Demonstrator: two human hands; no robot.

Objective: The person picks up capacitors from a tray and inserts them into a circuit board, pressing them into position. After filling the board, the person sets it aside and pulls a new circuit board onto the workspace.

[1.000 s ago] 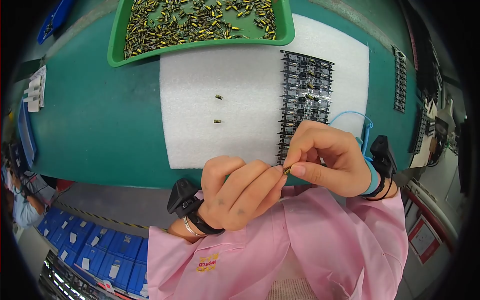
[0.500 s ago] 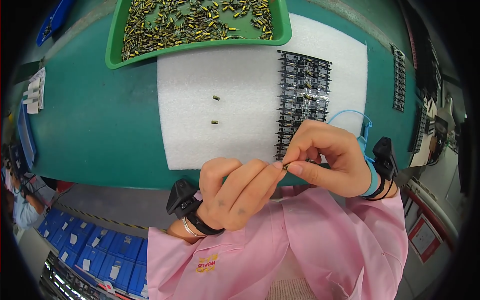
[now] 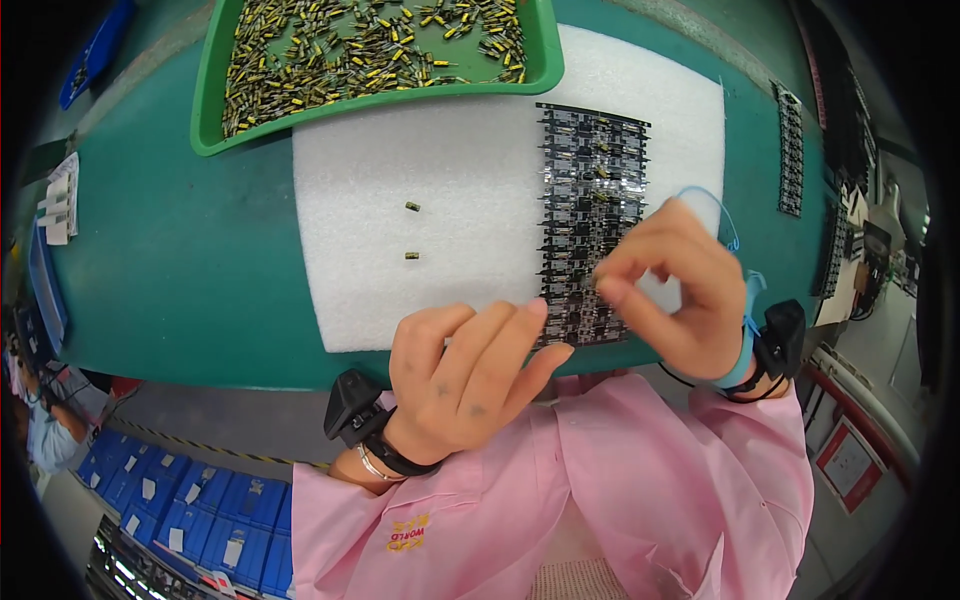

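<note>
My right hand (image 3: 672,285) is over the lower right part of a black circuit board panel (image 3: 592,220), its thumb and forefinger pinched on a small capacitor that is mostly hidden and blurred. At the panel's lower left corner, my left hand (image 3: 462,375) has its thumb apart from its fingers and nothing between them. One fingertip is close to the panel's edge; I cannot tell whether it touches. Two loose capacitors, an upper capacitor (image 3: 412,206) and a lower capacitor (image 3: 412,256), lie on the white foam sheet (image 3: 360,290) left of the panel. A few capacitors sit on the panel's middle.
A green tray (image 3: 380,103) heaped with yellow and black capacitors stands at the far edge of the foam, on a green table (image 3: 180,250). More board panels (image 3: 789,150) lie at the right. A blue cord runs by my right wrist. Blue bins (image 3: 205,510) stand at lower left.
My hands have parted. The right hand has moved up and right over the panel with the capacitor, and the left thumb has come away from its fingers. The view has shifted slightly.
</note>
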